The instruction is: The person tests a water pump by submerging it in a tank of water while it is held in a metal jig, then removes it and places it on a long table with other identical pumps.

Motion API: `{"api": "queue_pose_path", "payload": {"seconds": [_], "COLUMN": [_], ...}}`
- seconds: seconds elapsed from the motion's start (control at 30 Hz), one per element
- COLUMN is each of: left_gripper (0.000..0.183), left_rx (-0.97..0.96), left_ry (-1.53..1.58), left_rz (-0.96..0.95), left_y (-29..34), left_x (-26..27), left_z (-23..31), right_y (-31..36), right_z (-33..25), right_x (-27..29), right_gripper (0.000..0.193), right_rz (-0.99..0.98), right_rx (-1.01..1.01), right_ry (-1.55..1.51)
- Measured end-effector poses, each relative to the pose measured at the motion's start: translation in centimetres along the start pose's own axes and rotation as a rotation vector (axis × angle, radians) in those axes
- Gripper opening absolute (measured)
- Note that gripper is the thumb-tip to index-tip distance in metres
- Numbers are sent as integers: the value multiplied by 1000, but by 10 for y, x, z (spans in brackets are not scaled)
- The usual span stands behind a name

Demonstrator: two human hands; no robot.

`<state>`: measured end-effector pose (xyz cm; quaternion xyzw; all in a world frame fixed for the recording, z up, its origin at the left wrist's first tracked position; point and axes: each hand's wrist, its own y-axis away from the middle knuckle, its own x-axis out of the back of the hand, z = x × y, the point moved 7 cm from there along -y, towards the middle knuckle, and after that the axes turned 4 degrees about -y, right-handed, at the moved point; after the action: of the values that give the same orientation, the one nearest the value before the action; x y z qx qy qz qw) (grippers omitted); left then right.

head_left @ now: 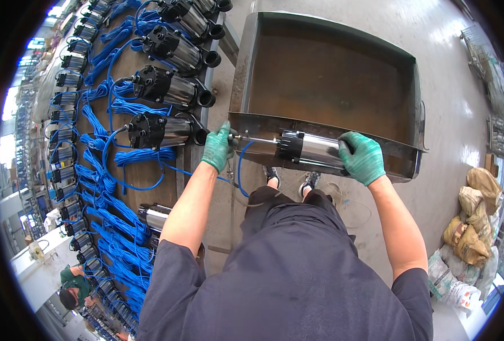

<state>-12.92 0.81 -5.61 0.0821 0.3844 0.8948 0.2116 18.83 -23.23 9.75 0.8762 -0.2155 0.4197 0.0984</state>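
A submersible pump (314, 149) with a shiny steel body and black end lies sideways at the near edge of a large brown metal tank (328, 124). My right hand (362, 158), in a green glove, is closed round the pump's right end. My left hand (215, 149), gloved the same, grips a tool with a thin metal rod (257, 139). The rod's far end meets the pump's black end; whether it goes inside is too small to tell. A blue cable (240, 170) loops below the rod and runs left toward the table.
Several steel-and-black pumps (175, 91) with coiled blue cables (115, 238) lie on a long table (130, 59) at left. Sacks (471, 227) are piled on the right. My shoes (309, 182) stand beneath the tank's near edge. Another person (76, 284) is at far lower left.
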Motion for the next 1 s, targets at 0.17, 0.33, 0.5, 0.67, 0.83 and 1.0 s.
{"api": "queue_pose_path", "payload": {"seconds": [0.17,0.33,0.5,0.67,0.83,1.0], "left_gripper": [40,41,40,39,39,38], "left_rx": [37,52,-7,20,22,15], "left_ry": [-58,-98,-215,-223,-205,-187], "left_rz": [-26,-28,-23,8,8,5], "left_y": [-3,-1,-4,-7,-7,-3], "left_x": [-7,-10,-11,-12,-14,-15], "left_z": [2,6,9,6,5,5], "right_y": [-1,-3,-4,-5,-3,-2], "right_z": [-1,-2,-3,-3,-4,-5], "right_x": [-1,-2,-3,-4,-3,-2], "right_gripper": [11,9,8,10,9,10], "right_rz": [32,40,52,51,86,92], "right_rx": [32,48,48,14,34,47], "right_ry": [14,16,19,35,32,24]}}
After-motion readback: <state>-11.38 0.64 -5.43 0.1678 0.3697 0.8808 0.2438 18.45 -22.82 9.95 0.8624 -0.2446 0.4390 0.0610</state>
